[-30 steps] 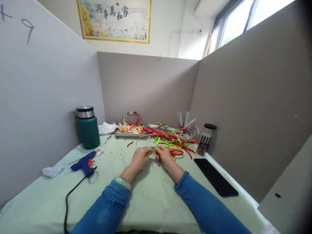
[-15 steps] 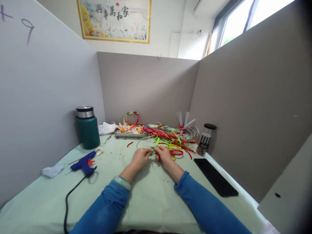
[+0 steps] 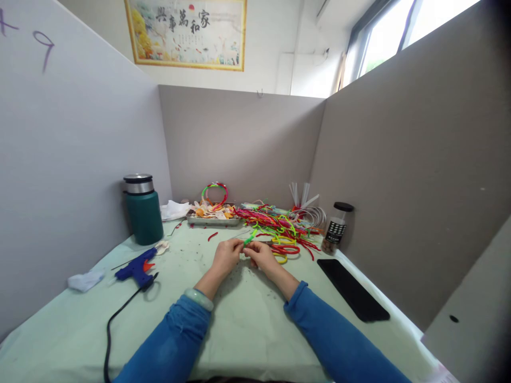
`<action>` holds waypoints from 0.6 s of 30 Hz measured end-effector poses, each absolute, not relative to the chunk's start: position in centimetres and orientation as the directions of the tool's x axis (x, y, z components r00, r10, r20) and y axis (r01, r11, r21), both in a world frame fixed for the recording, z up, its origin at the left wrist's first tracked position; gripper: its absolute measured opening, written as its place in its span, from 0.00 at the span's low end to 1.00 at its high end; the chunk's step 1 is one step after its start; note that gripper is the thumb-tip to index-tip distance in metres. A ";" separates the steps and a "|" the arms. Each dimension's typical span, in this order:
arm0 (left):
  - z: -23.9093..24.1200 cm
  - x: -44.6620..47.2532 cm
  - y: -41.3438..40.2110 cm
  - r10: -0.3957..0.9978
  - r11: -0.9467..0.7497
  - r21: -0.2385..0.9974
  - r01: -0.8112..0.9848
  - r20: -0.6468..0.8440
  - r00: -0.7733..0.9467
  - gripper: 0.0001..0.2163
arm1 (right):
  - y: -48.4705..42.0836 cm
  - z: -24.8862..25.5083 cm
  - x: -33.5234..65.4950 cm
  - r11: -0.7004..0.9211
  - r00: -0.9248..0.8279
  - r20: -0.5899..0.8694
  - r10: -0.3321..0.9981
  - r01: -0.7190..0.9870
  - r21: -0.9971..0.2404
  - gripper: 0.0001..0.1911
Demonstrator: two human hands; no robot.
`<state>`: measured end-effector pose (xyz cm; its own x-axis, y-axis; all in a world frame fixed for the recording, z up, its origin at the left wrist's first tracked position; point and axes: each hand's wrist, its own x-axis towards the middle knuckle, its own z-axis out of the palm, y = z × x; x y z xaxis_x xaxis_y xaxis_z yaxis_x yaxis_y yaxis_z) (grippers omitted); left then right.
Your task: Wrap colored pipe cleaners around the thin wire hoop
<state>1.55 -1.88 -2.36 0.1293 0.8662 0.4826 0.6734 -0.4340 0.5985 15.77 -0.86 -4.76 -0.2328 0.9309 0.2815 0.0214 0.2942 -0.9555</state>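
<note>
Gripping, fingertip to fingertip: left hand (image 3: 228, 257) and right hand (image 3: 261, 255), thumbs and forefingers pinched at one bright green strand (image 3: 249, 238), its free end slanting up toward the heap. Whether it wraps anything inside the pinch cannot be told.

Step in hand, as judged: shaping or winding the strand at its held end. Next move, likewise judged: calls for one firm pinch while the other shifts its hold.

Just beyond the right fingers: red-handled scissors (image 3: 288, 249), handles rightward, near a heap of fuzzy stems (image 3: 271, 217), mixed colours. Left of the heap: metal tray (image 3: 213, 222) of small pieces, a coloured ring (image 3: 226, 194) rising above.

Outer left: blue glue gun (image 3: 138, 266); green flask (image 3: 144, 218) behind. Outer right: black-lidded jar (image 3: 336, 231); black mat (image 3: 353, 291) before it.

Room for moving: tightest ahead-right, at the scissors; widest on the pale tablecloth (image 3: 255, 330) between the forearms. Partitions (image 3: 239, 141) bound the far side and both flanks.
</note>
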 end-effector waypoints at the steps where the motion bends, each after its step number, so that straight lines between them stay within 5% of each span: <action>1: -2.3 1.6 -1.9 0.864 -0.438 0.597 0.672 0.486 0.132 0.11 | -0.9 -4.8 15.7 0.306 -0.236 0.291 0.927 0.032 -0.951 0.07; 10: -2.3 1.6 -2.0 0.860 -0.451 0.609 0.652 0.493 0.134 0.11 | -1.1 -4.7 15.7 0.341 -0.195 0.312 0.930 0.141 -0.929 0.05; 18: -2.2 1.7 -2.1 0.858 -0.434 0.613 0.660 0.504 0.097 0.10 | -1.6 -4.5 15.7 0.587 -0.118 0.619 0.777 0.493 -0.643 0.06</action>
<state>1.67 -2.13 -2.22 0.0967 0.8585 0.5036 0.6604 -0.4339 0.6129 15.71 -1.55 -4.54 -0.1180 0.7766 0.6189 0.4927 0.5869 -0.6425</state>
